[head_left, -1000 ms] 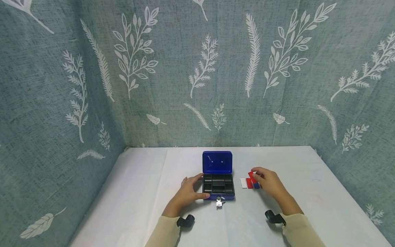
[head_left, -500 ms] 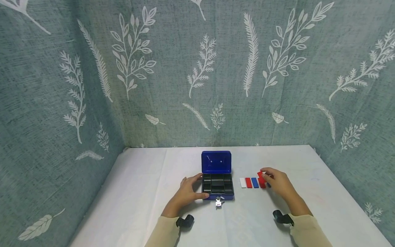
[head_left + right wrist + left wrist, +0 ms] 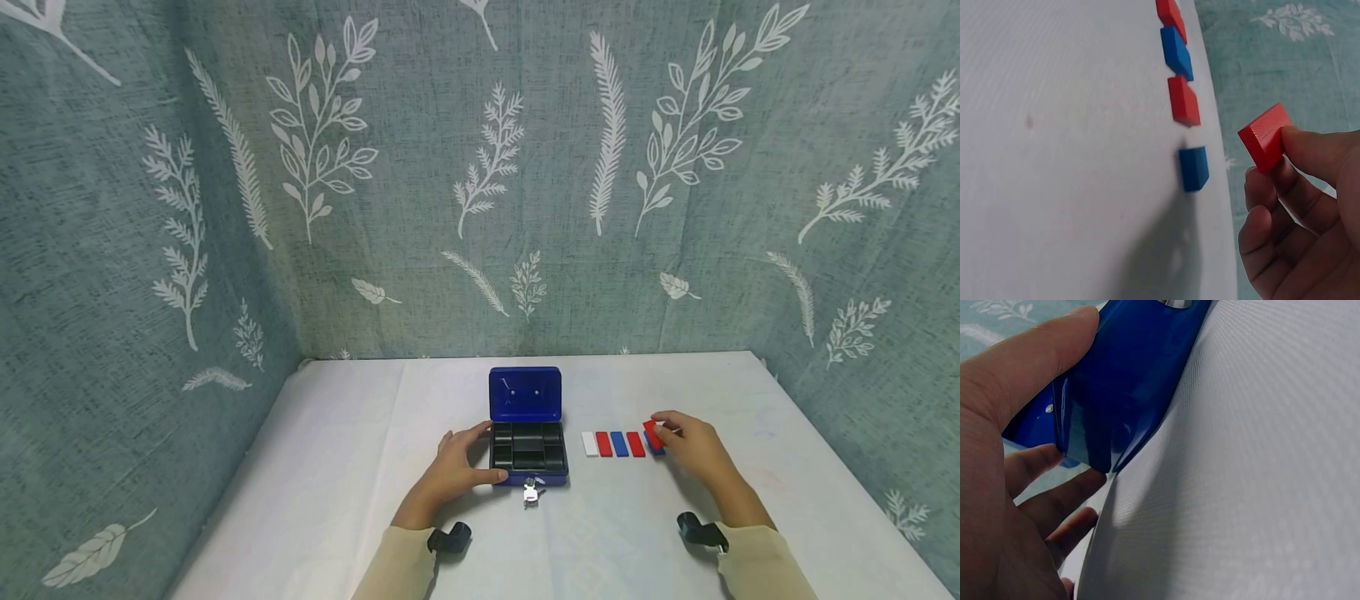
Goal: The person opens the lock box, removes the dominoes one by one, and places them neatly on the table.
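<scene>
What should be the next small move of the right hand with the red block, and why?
Probably set the red block down just past the blue block. The right hand pinches it above the table, and the blocks already laid alternate in colour in one row, ending in blue.

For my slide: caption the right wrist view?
Right hand pinches a red block above a row of blocks.
</scene>
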A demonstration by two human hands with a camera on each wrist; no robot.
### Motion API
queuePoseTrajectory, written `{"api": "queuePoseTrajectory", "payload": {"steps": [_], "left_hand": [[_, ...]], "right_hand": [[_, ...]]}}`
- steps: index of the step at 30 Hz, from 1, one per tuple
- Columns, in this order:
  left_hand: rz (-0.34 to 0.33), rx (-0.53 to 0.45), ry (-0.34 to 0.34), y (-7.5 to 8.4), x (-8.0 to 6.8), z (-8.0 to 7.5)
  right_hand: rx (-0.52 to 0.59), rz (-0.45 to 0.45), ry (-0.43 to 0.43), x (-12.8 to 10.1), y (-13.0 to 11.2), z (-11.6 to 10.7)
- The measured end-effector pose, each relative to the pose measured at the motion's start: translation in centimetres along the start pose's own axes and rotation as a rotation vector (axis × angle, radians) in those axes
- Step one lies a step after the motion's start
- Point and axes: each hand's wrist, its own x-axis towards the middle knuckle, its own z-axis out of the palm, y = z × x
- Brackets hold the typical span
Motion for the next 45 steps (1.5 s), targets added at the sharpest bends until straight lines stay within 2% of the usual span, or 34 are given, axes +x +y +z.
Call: {"api": "queuePoseTrajectory", "payload": {"steps": [7,17,24,31,39,45], "left_hand": [[-0.024,-0.023,0.004,-0.1,0.0,0.1],[0.008,-0.020,0.006,-0.2,0.0,0.1],[0.019,-0.007,0.008,-0.2,0.0,0.0],[0.002,-0.006,0.004,-0.1,0.0,0.0],[0.025,0.006,0.003,-0.2,0.0,0.0],[0.011,-0.001,-0.004,-0.1,0.0,0.0]], "right_hand": [[-0.010,0.062,-0.030,0.0,1.2,-0.1],[-0.037,0.117,-0.036,0.4,2.2,-0.5],[-0.030,0.132,-0.036,0.4,2.4,-0.6],[-0.046,0.131,-0.031,0.6,2.8,-0.4],[-0.059,0.139,-0.060,1.0,2.9,-0.5],[-0.058,0.183,-0.066,1.3,2.8,-0.5]]}}
